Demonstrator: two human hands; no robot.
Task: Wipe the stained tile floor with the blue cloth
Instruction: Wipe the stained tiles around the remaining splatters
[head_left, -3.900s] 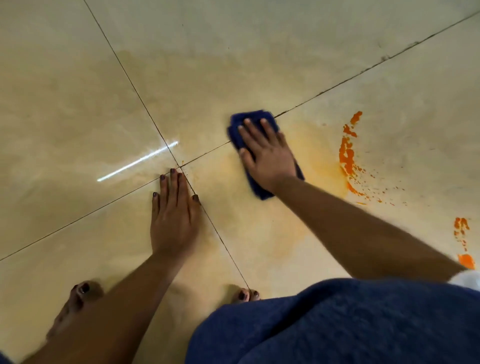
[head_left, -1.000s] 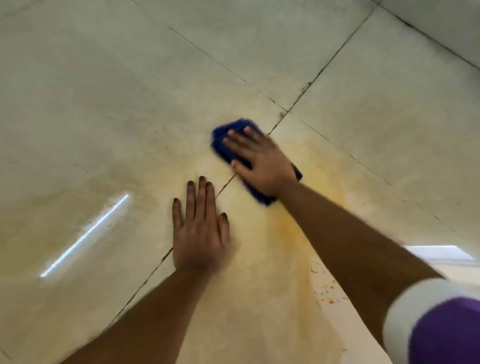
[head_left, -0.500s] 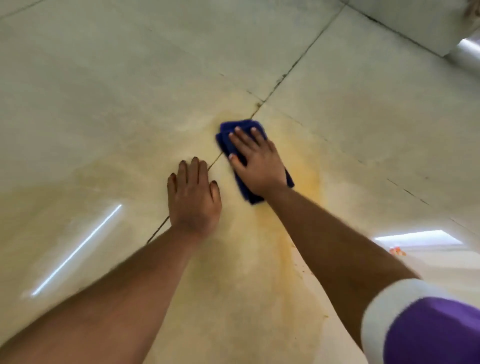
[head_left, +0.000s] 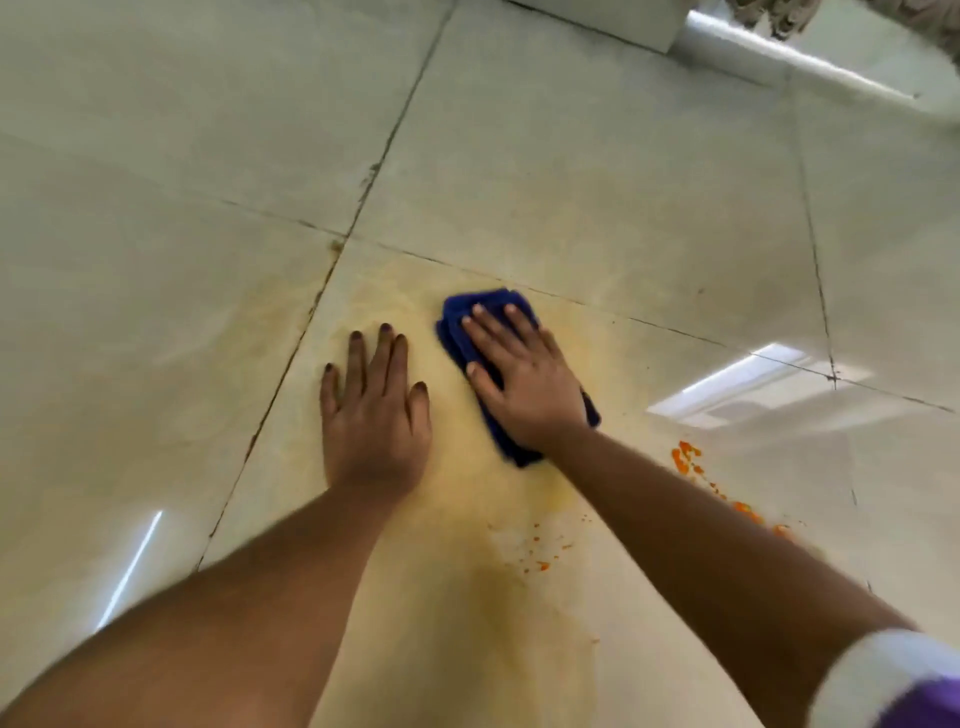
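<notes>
Both hands now right of the grout line — right hand (head_left: 524, 384) flat on one blue cloth (head_left: 470, 317), left hand (head_left: 374, 415) flat

Right hand (head_left: 524, 387) on cloth (head_left: 467, 317), just right of left hand (head_left: 374, 421).

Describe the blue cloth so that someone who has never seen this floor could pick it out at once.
On the pale glossy tile floor, find the yellowish smear spreading over the middle tile. At its far edge lies the folded dark-blue cloth, flat under the straight-fingered right hand. It is the only blue thing on the floor; the left hand beside it rests on bare tile.
</notes>
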